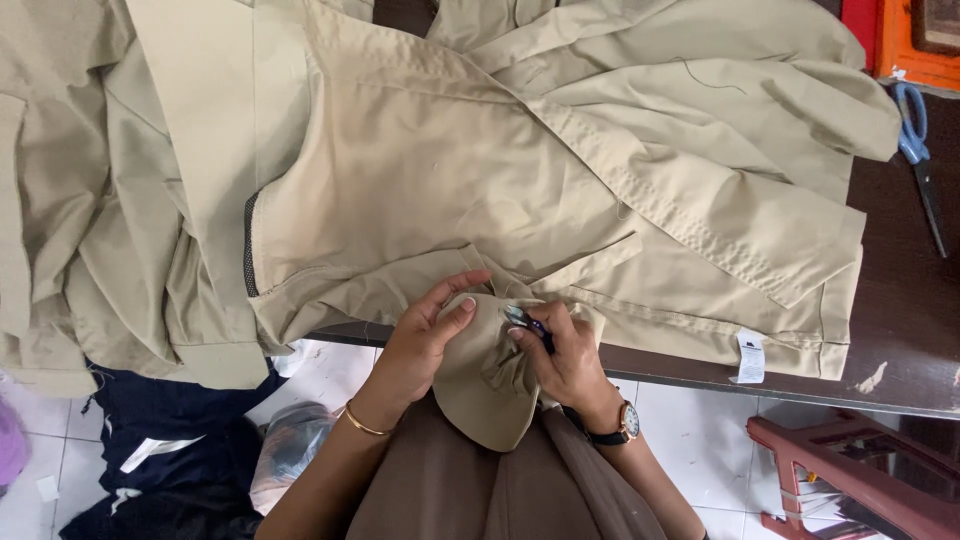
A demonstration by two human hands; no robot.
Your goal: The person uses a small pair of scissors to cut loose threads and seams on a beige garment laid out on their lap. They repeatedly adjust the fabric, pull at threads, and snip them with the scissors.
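A beige garment [450,170] lies spread over a dark table [900,330], with one part hanging off the near edge. My left hand [425,340] pinches a fold of this hanging beige fabric [485,385] between thumb and fingers. My right hand [565,355] grips a small metal thread snip [520,318] with a dark handle, its tip pressed against the fabric right beside my left thumb. A gold bangle is on my left wrist and a watch on my right.
Blue-handled scissors [918,150] lie on the table at the far right. An orange box [915,45] sits in the top right corner. Dark blue cloth [170,450] lies on the white tiled floor lower left, a red stool [860,480] lower right.
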